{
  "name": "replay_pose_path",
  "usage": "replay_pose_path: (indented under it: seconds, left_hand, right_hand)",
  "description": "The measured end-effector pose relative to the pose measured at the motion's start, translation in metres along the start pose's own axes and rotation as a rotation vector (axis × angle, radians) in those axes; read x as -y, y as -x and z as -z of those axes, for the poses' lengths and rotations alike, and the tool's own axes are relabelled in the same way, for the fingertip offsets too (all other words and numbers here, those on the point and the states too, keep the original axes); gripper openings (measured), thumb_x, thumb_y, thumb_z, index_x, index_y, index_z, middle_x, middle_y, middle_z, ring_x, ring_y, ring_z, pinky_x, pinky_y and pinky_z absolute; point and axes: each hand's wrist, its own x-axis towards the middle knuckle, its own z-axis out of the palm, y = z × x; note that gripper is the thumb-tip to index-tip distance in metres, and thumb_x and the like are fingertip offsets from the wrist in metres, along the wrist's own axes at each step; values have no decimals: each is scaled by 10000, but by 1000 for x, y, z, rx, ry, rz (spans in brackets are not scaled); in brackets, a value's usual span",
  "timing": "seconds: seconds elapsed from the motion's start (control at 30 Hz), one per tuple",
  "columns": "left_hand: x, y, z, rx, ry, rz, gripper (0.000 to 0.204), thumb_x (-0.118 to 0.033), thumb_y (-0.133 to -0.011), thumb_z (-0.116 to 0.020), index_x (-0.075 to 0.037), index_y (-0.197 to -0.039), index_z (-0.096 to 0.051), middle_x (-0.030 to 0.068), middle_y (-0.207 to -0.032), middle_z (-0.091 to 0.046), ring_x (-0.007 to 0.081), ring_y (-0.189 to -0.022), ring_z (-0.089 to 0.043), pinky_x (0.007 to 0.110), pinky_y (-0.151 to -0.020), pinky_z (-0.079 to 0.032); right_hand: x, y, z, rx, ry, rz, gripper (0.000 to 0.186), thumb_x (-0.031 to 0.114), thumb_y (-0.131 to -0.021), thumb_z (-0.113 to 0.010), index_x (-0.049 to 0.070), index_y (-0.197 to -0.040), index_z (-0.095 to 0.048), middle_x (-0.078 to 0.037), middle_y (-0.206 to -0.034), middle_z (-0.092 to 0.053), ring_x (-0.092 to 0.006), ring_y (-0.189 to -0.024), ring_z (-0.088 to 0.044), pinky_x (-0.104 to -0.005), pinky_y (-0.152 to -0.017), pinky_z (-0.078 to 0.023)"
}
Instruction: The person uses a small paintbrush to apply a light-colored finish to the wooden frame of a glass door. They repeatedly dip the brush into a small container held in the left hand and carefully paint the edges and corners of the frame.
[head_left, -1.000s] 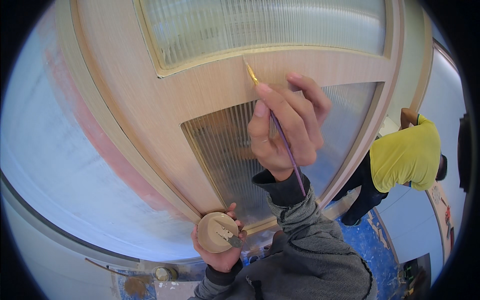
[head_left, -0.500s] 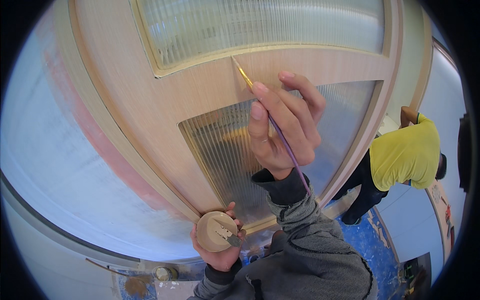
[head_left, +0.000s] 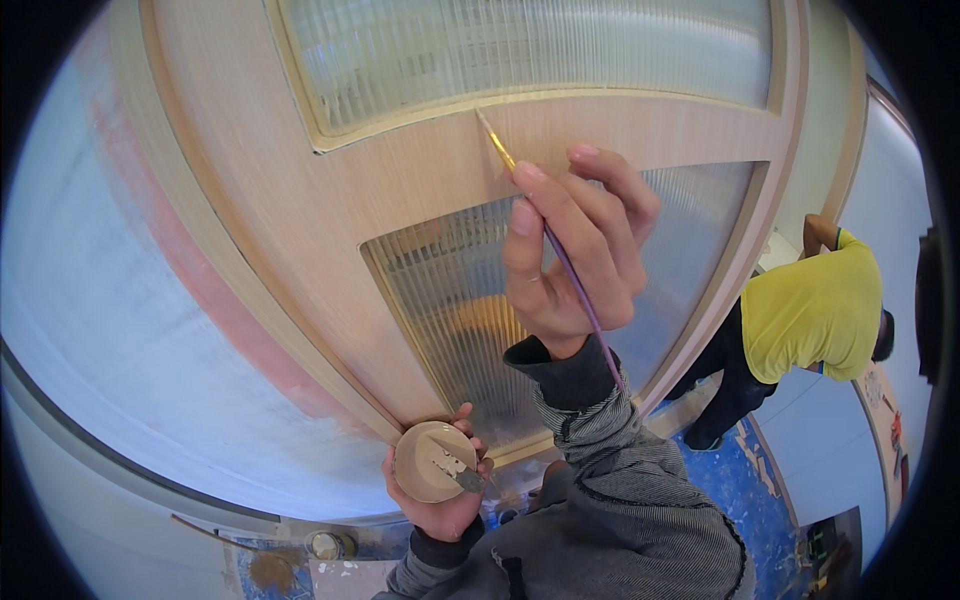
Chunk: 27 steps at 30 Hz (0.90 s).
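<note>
Between the thumb and fingers of my right hand [head_left: 575, 250] is a slim paintbrush [head_left: 572, 268] with a purple handle and gold ferrule. Its tip meets the wooden rail of the door [head_left: 400, 190], just below the upper ribbed glass pane [head_left: 530, 50]. The lower ribbed pane [head_left: 440, 290] lies behind that hand. Down by the door's left edge, my left hand [head_left: 445, 515] is wrapped round a small round bowl [head_left: 415, 478] of beige paste or paint. A putty knife [head_left: 462, 476] smeared with beige rests across the bowl.
At the right, a person in a yellow shirt [head_left: 810, 310] bends over beside a counter [head_left: 880, 420]. Blue sheeting [head_left: 740, 510] covers the floor. A white wall with a pink band [head_left: 210, 310] runs left of the door frame. An open can [head_left: 330, 546] stands at the lower left.
My right hand and the brush have moved slightly to the right along the rail beneath the upper pane. My left hand holds the bowl in nearly the same place.
</note>
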Motion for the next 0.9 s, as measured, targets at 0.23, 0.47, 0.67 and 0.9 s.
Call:
replay_pose_path:
  seconds: [0.23,0.47,0.67,0.9]
  left_hand:
    - [0,-1,1,1,-27,-7,1008,-631,-895,-494,129,-1493,-211,125,-1231,-518,282,-1053,-526,374,-780,-457]
    - [-1,-1,1,-4,-32,-5,1011,-640,-893,-489,127,-1493,-217,124,-1230,-524,281,-1050,-529,373,-751,-461]
    - [-1,-1,2,-8,-51,-13,1012,-643,-893,-488,127,-1492,-217,122,-1235,-516,280,-1044,-526,378,-747,-460]
    - [-1,-1,1,20,-22,-1,1004,-626,-898,-494,137,-1487,-210,125,-1226,-513,277,-1049,-517,371,-772,-450]
  right_hand:
    - [-1,3,0,-32,65,-44,218,11,-830,-683,30,-1043,-722,-80,-933,-717,-309,-970,-640,-389,-914,-486]
    - [2,0,-3,8,36,18,221,1,-816,-687,36,-1030,-730,-80,-937,-716,-307,-987,-632,-388,-913,-486]
    - [-1,2,-4,-18,39,5,220,7,-817,-688,38,-1031,-731,-81,-941,-713,-318,-982,-632,-386,-908,-490]
    - [0,3,0,-38,-15,-25,215,3,-839,-664,17,-1049,-706,-100,-957,-714,-320,-1003,-624,-391,-903,-494]
